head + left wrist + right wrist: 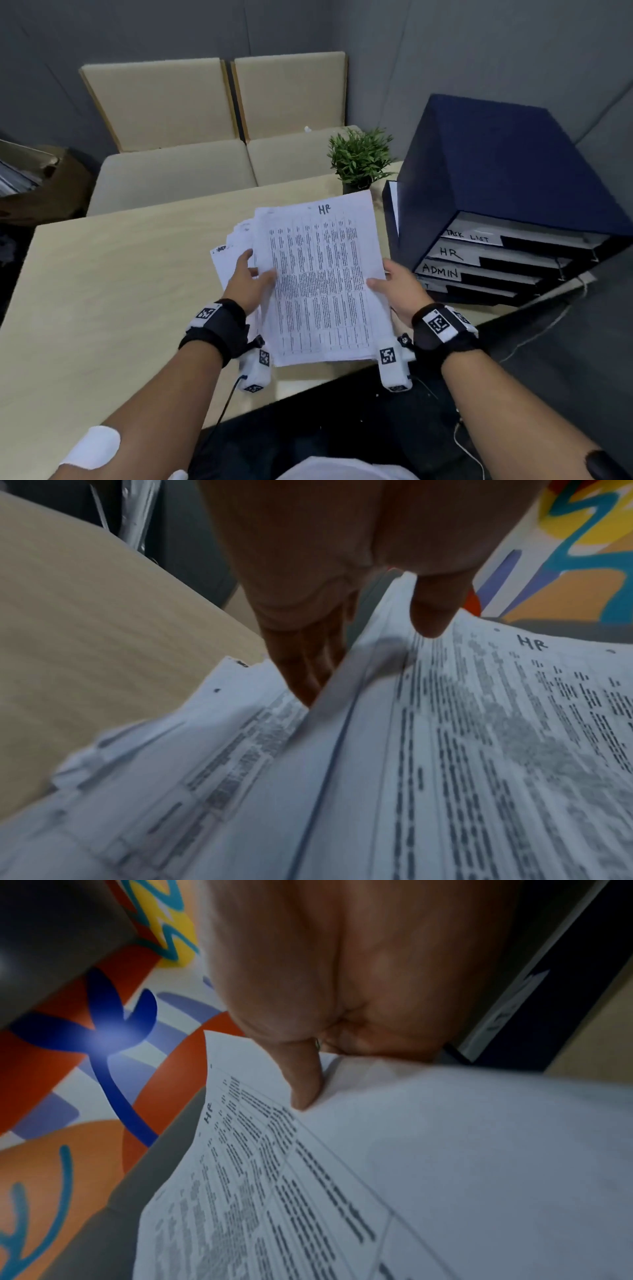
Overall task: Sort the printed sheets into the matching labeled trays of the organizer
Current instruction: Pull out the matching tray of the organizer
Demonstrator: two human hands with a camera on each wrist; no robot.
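A stack of printed sheets [318,281] is held above the table's near edge; the top sheet [496,750] carries a handwritten "HR". My left hand [251,279] pinches the stack's left edge, thumb [433,610] on top, fingers [304,658] slipped between lower sheets. At the right edge my right hand [394,286] pinches the top sheet [274,1191], thumb [303,1074] on the paper, fingers underneath. The dark blue organizer [507,192] stands at the right, its trays labelled TASK LIST [467,236], HR [450,254] and ADMIN [440,271]; a lowest label is hidden.
A small potted plant [361,157] stands just behind the sheets, left of the organizer. The light wooden table [120,291] stretches to the left. Beige cushioned seats [178,168] line the far side, with a cardboard box [30,181] at far left.
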